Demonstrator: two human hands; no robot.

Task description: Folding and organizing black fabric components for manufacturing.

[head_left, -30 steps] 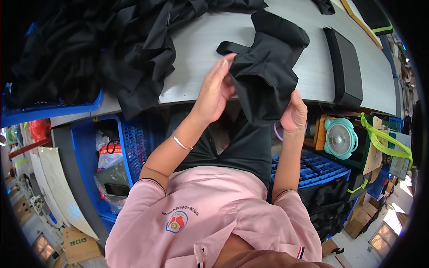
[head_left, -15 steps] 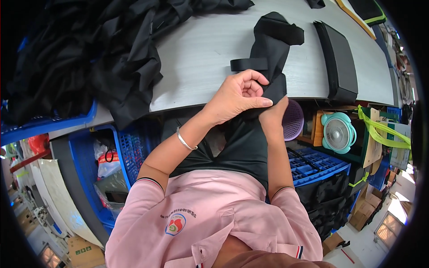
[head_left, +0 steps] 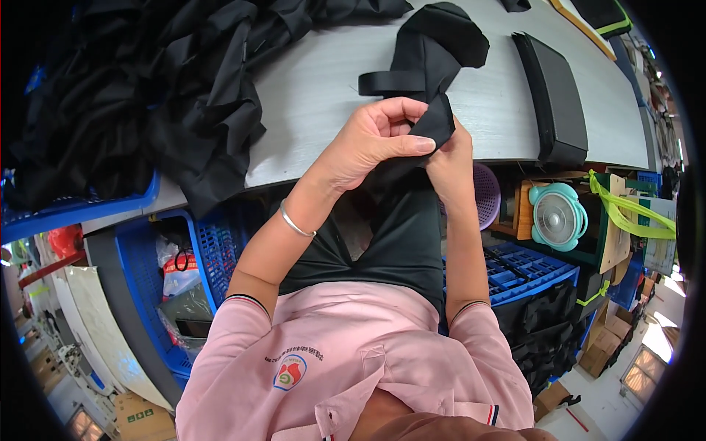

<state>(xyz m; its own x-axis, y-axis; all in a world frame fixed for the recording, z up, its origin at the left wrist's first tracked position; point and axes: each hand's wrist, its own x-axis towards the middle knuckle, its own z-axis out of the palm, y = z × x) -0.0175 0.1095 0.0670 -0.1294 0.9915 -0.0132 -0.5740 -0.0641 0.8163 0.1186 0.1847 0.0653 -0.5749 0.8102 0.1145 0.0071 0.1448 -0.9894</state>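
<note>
A long black fabric piece [head_left: 423, 70] lies across the table's near edge, its far end folded over. From its left side a black strap loop [head_left: 390, 82] sticks out onto the table. My left hand [head_left: 382, 140] pinches the near part of the fabric, thumb on top and fingers curled. On the other side, my right hand [head_left: 452, 158] grips the same part from the right and beneath, most of its fingers hidden by the cloth. Below my hands, part of the fabric hangs over the edge toward my lap.
A heap of black fabric [head_left: 198, 81] covers the table's left side. A flat black case [head_left: 551, 99] lies at right. Below the table are a blue crate [head_left: 147, 279], a purple basket [head_left: 487, 195], a teal fan [head_left: 557, 217] and a blue rack [head_left: 526, 275].
Both hands have shifted slightly left with the fabric, whose far end slid away and left. More of my right hand's fingers show beside the cloth.
</note>
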